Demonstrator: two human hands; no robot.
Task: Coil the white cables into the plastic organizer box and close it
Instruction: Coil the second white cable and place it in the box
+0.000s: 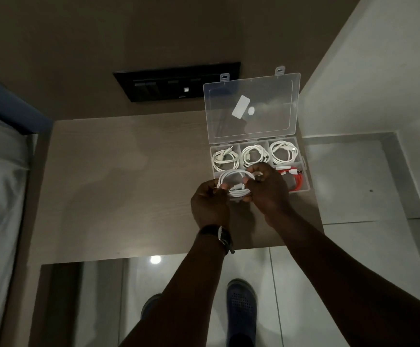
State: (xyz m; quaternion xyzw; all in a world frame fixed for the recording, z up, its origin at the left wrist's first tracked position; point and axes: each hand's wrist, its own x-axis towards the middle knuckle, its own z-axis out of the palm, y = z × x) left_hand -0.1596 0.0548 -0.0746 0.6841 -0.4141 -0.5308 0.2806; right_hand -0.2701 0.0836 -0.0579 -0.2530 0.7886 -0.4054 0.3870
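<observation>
Organizer box open, lid upright at 12 o'clock — three rear compartments each hold a coiled white cable; red cable front right. Left hand and right hand both grip a white coil over the front-left compartment.

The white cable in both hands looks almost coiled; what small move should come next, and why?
Probably lower the coiled white cable, held by the left hand and right hand, into the organizer box. Its back three compartments already hold coils, a red cable fills the front right, and the lid stands open.

The right hand hides the box's near-middle compartment.
</observation>
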